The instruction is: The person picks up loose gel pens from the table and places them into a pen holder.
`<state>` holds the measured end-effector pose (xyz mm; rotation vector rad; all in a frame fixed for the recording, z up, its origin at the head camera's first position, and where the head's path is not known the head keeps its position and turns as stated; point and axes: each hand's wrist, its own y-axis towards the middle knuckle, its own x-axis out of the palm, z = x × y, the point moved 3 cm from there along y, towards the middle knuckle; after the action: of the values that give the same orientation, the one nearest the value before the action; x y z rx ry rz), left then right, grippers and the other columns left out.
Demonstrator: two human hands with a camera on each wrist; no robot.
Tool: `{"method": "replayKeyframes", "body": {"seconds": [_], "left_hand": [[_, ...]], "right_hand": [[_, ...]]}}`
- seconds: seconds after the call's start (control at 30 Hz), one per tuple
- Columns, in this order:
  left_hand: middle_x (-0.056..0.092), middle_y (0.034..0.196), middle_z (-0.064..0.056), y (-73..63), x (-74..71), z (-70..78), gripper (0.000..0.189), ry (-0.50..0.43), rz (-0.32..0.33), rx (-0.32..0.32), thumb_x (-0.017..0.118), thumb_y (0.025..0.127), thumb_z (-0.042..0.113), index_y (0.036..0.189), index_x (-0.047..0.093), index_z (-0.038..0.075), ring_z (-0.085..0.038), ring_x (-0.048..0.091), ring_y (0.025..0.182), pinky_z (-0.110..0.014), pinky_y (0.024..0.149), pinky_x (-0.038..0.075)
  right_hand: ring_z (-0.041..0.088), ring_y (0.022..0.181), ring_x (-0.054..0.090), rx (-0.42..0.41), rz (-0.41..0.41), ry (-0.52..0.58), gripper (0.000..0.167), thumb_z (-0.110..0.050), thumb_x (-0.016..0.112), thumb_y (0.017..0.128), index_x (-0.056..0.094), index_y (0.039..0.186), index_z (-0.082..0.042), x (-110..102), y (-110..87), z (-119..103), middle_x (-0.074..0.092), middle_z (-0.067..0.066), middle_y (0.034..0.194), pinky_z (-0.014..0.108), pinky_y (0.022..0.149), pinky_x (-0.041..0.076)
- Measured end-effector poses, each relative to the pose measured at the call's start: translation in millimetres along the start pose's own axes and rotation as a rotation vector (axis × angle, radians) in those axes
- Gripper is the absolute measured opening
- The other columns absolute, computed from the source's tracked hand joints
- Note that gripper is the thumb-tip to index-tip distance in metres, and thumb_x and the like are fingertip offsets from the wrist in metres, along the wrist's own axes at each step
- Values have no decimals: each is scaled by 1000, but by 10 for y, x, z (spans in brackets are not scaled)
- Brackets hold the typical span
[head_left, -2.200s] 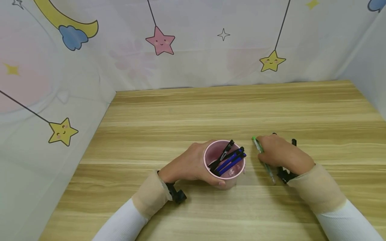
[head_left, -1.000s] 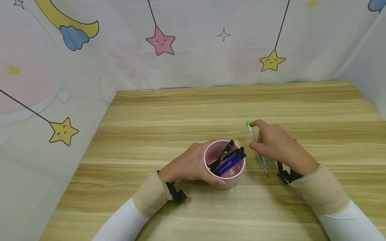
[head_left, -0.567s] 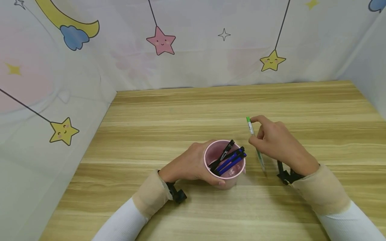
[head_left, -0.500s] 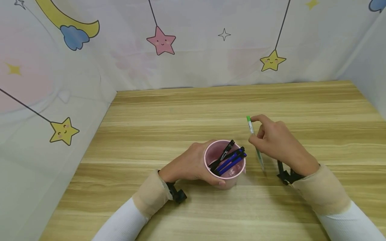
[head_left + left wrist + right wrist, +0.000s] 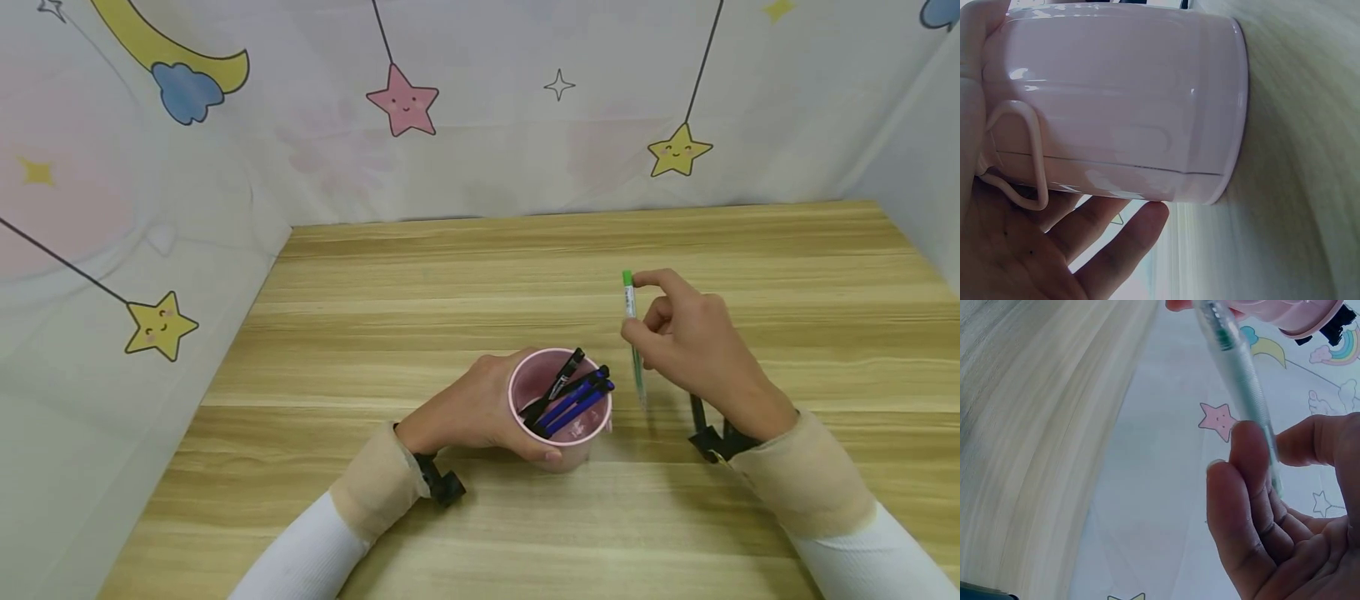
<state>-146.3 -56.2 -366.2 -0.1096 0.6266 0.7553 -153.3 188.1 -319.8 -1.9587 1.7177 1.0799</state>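
Observation:
My left hand (image 5: 480, 404) grips a pink cup (image 5: 564, 457) from its left side, thumb along the near side. Several black and blue pens (image 5: 573, 404) lean inside the cup toward its right rim. In the left wrist view, the cup's glossy wall (image 5: 1110, 94) and a small loop handle (image 5: 1038, 150) show close up, with fingers behind. To the right of the cup, my right hand (image 5: 693, 342) pinches a clear pen with a green end (image 5: 630, 304) between thumb and fingers. That pen stands nearly upright, green end up, and its clear barrel (image 5: 1244, 381) fills the right wrist view's upper middle.
Both hands are over a wood-grain table (image 5: 450, 283). A printed cloth backdrop (image 5: 487, 158) with stars hangs behind it and along the left side. A dark teal object (image 5: 985, 592), only partly in frame, lies at the right wrist view's lower left corner.
My right hand has picked the green-ended pen up off the table, moved it away from me and turned it more upright. The left hand and cup have stayed put.

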Motion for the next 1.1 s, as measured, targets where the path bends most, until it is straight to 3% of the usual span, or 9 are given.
{"method": "replayKeyframes", "body": {"seconds": [0.53, 1.1], "left_hand": [[65, 122, 15, -3, 9, 1, 92, -84, -4, 10, 97, 60, 42, 140, 54, 32, -5, 62, 112, -29, 96, 52], [63, 123, 17, -14, 3, 9, 92, -45, -3, 3, 97, 60, 44, 140, 54, 35, -3, 61, 112, -28, 96, 51]], "right_hand": [[16, 48, 62, -30, 82, 83, 47, -6, 63, 92, 52, 138, -7, -35, -34, -58, 64, -2, 63, 27, 45, 46], [19, 43, 60, -70, 150, 311, 44, 3, 62, 90, 54, 133, -4, -58, -65, -131, 63, 10, 62, 27, 43, 50]]}}
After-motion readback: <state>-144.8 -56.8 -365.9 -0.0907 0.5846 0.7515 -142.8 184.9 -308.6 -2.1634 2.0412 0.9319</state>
